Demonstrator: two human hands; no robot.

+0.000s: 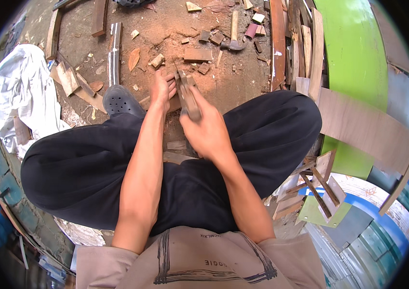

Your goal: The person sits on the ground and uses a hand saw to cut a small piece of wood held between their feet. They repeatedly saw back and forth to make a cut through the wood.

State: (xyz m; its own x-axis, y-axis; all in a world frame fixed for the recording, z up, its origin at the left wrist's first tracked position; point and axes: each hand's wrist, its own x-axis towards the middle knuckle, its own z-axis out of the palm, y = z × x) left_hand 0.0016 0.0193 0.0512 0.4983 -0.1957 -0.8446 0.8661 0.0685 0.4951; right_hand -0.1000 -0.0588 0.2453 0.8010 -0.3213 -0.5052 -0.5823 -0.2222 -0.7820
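Observation:
My right hand (204, 123) is closed round a brown wooden-handled tool (190, 98). The tool points away from me, with a thin dark strip at its far end; blur hides its exact kind. Just left of it is my left hand (161, 89), its fingers curled in toward the tool. What those fingers hold, if anything, is hidden. Below both hands, a strip of reddish-brown wood (173, 104) shows in part. Beyond them lie a small wood block (157, 60) and a flat reddish wood piece (197, 55) on dusty ground.
A hammer (234, 36) lies among offcuts ahead. Long boards (277, 43) and a green panel (354, 53) are on the right, near a small wooden frame (321, 188). To the left are a white cloth (21, 91) and a dark striped bar (114, 53). My bent legs flank the work.

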